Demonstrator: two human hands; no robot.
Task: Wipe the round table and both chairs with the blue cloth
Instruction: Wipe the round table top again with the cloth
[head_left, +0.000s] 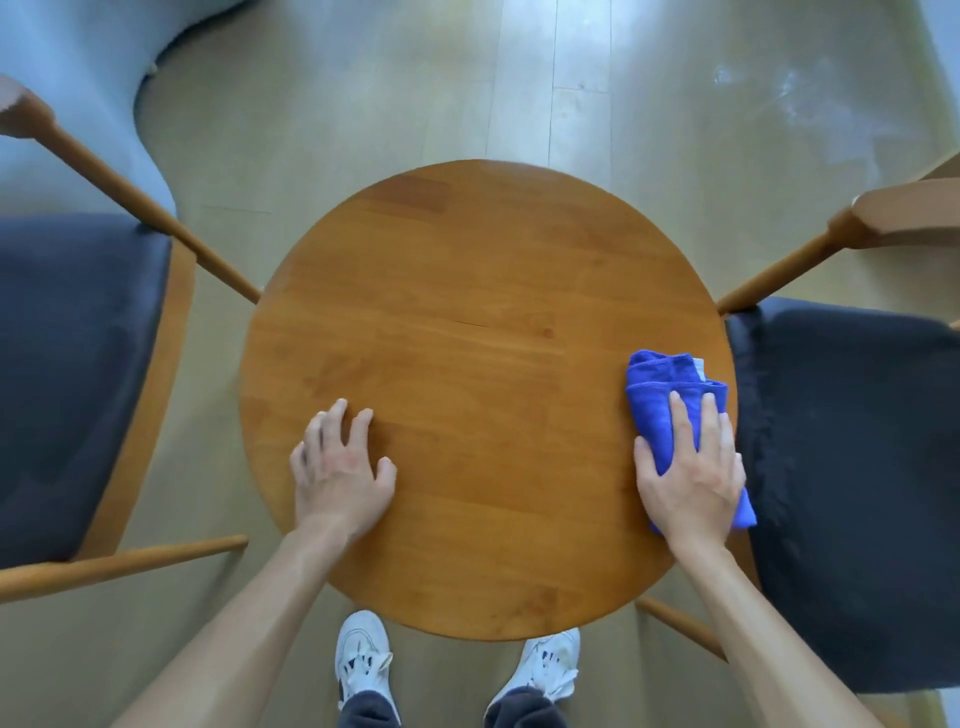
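Observation:
A round wooden table (483, 312) fills the middle of the head view. A folded blue cloth (670, 387) lies at its right edge. My right hand (688, 467) presses flat on the cloth with straight fingers. My left hand (340, 462) rests on the bare tabletop at the lower left, fingers spread. A wooden chair with a dark seat cushion (78, 374) stands to the left of the table. A second chair with a dark cushion (857, 467) stands to the right, close against the table edge.
Light wooden floor (415, 93) stretches beyond the table. A pale blue-grey upholstered piece (78, 78) sits at the upper left. My white shoes (363, 660) stand just under the table's near edge.

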